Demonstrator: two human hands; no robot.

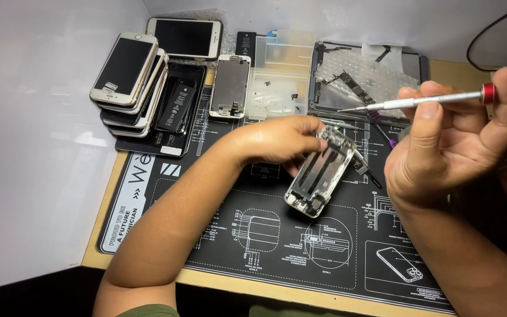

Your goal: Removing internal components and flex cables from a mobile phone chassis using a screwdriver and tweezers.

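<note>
A left hand tilts an opened phone housing above a black repair mat on the table, while the right hand grips a slim silver screwdriver (red-capped, tip pointing left). A stack of phones sits far left, near a loose black battery and a clear parts tray.
</note>
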